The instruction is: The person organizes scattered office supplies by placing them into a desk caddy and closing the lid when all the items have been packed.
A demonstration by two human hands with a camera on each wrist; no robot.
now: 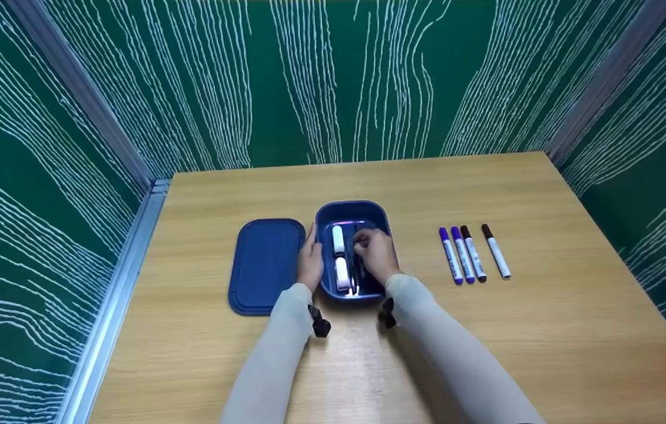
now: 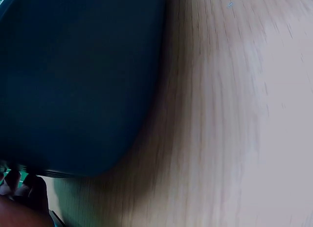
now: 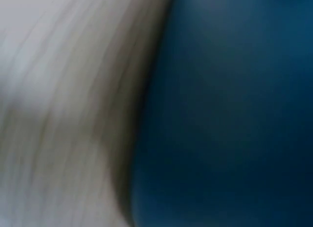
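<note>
A dark blue open box [image 1: 349, 208] with rounded corners stands mid-table. My left hand [image 1: 310, 262] lies along its left wall, fingers straight and pointing away from me; some of its fingers [image 2: 36, 190] show beside the blue wall in the left wrist view. Inside the box my right hand [image 1: 377, 254] has its fingers curled, with thumb and fingertips together at the upper end of a dark slim object [image 1: 354, 268]. Just left of it lie a white rounded object [image 1: 338, 240] and a second white object [image 1: 342, 272], end to end. The right hand hides part of the box's right side.
The matching blue lid [image 1: 266, 265] lies flat left of the box. On the right are two purple-capped markers, one of them a purple marker [image 1: 451, 256], and two dark-capped markers, including a brown-capped marker [image 1: 496, 251]. Green walls [image 1: 362, 82] with white lines border the wooden table [image 1: 191, 365].
</note>
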